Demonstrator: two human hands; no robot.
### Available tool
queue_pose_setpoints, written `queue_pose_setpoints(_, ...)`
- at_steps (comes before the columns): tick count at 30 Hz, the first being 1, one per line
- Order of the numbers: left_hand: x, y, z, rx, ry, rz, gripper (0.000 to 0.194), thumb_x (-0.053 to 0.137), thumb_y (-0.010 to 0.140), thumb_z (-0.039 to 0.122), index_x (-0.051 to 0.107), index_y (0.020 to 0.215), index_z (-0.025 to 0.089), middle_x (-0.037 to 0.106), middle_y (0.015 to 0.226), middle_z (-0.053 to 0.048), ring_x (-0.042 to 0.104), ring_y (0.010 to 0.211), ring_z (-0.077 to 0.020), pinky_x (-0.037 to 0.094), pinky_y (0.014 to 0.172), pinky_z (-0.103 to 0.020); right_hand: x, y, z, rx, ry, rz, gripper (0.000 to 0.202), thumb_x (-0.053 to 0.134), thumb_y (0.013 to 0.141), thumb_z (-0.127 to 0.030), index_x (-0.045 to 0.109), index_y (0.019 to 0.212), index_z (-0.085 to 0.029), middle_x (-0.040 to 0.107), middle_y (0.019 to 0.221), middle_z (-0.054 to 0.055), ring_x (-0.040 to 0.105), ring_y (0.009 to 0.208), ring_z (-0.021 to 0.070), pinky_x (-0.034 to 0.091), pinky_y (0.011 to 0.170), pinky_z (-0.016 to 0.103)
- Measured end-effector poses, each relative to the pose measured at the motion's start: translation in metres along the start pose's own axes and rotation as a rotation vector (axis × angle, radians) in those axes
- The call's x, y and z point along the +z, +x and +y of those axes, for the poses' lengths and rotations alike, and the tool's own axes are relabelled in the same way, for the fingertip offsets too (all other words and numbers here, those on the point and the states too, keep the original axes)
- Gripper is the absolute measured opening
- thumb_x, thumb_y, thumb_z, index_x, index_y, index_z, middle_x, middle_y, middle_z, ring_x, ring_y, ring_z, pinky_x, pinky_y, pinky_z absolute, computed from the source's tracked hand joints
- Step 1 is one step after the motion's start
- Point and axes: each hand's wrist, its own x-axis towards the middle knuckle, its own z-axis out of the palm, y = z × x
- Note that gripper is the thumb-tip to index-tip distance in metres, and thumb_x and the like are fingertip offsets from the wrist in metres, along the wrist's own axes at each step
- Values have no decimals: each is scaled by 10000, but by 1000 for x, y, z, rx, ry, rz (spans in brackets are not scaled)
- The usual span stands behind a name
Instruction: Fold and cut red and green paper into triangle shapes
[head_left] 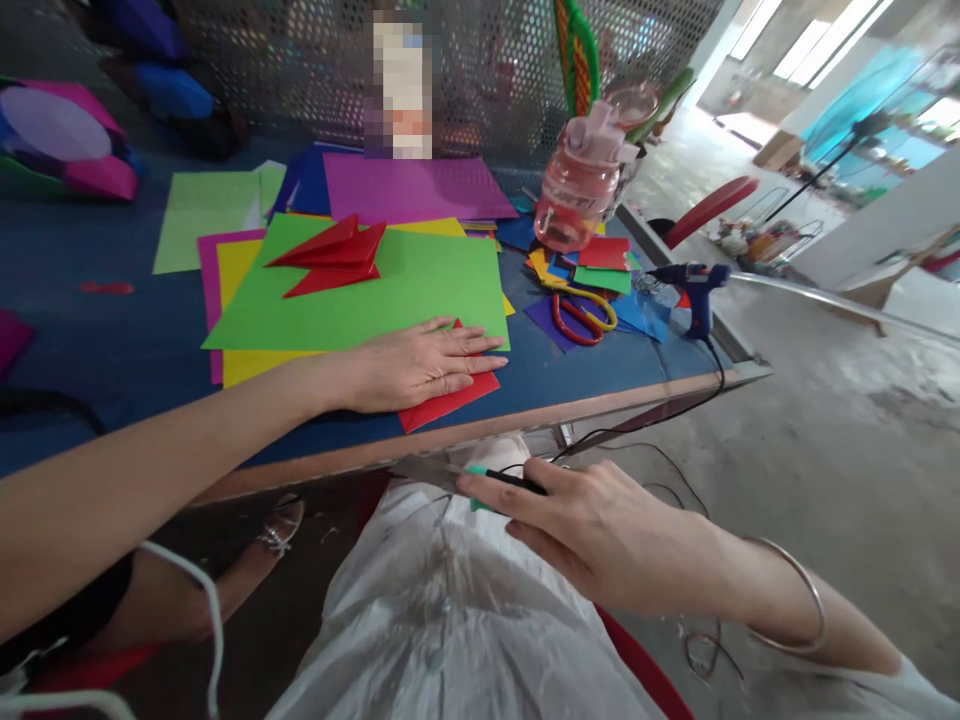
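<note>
The left hand (416, 368) presses on a red paper (450, 400) at the table (300, 438) edge. The right hand (600, 525) holds scissors (487, 478) over the lap. Folded red pieces (334, 257) lie on a green sheet (442, 290).

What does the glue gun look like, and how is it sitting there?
The glue gun is dark blue, apparently plastic, lying near the right end of the table, its nozzle toward the paper scraps. A long translucent stick seems to extend behind it; a black cord leaves the grip. Neither left hand nor right hand touches it.
</note>
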Motion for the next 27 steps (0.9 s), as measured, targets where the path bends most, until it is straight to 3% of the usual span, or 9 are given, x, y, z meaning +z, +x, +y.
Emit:
queue_pose_setpoints(4, -6, -2, 6, -25, -38, 89, 575, 333, 1092, 485, 508, 1609, 305, 454, 1726, 18, 366, 1639, -202, 186, 1372, -448, -7, -17, 25, 150, 18, 222, 583, 350, 1148, -286, 298, 1728, -320, 683, 1056, 62, 657, 768, 174, 493, 678, 287)
queue_pose_setpoints(7, -11, -6, 11, -128, -44, 284, 650, 341, 1062, 576, 533, 1590, 249, 571, 1648, -44, 526, 1532, -226, 386, 1278, -387, -15, -11, 62, 391, -84, 398, 604, 358, 1145, -342, 266, 1741, -312, 682, 1123, 92, 704, 878, 231, 510, 682, 306)
queue_pose_setpoints(10, -14, -10, 13, -273, -8, 476, 646, 392, 1015, 666, 702, 1366, 220, 778, 1345, -100, 719, 1237, -273, 528, 1114, -396, -21, 9, 97, 596, -165, 475, 656, 386, 1112, -346, 253, 1744, -229, 690, 1248, 154, 723, 952, 298, 525, 690, 351)
queue_pose_setpoints(13, -13, -12, 11, -363, 36, 513, 631, 464, 930, 755, 747, 1102, 217, 799, 1110, -106, 741, 1026, -286, 573, 984, -419, -21, 34, 118, 712, -205, 564, 615, 383, 1106, -336, 352, 1697, -170, 690, 1323, 186, 720, 987, 318, 544, 739, 382)
queue_pose_setpoints(17, -11, -12, 10, -446, 78, 430, 709, 664, 695, 858, 714, 1000, 220, 745, 1092, -116, 708, 1073, -355, 563, 973, -486, -14, 57, 132, 695, -246, 659, 519, 426, 1073, -261, 531, 1561, -121, 701, 1314, 216, 657, 1180, 349, 536, 941, 435)
queue_pose_setpoints(20, -9, -11, 18, -490, 98, 369, 779, 813, 570, 803, 701, 1063, 210, 709, 1166, -129, 669, 1173, -404, 532, 1036, -527, -9, 63, 134, 660, -249, 712, 485, 458, 1051, -233, 583, 1509, -133, 654, 1386, 236, 607, 1256, 386, 507, 1016, 513)
queue_pose_setpoints(24, -7, -9, 27, -516, 90, 320, 715, 886, 608, 690, 690, 1096, 206, 689, 1170, -113, 649, 1214, -385, 502, 1094, -501, -5, 65, 122, 523, -192, 771, 490, 453, 1082, -279, 560, 1542, -148, 612, 1436, 243, 581, 1303, 419, 488, 1061, 604)
queue_pose_setpoints(27, -7, -6, 25, -514, 51, 297, 621, 916, 676, 580, 683, 1116, 209, 687, 1194, -92, 652, 1201, -334, 514, 1091, -472, -4, 73, 110, 280, -81, 707, 440, 482, 1079, -257, 612, 1492, -182, 651, 1396, 196, 618, 1288, 353, 515, 1098, 543)
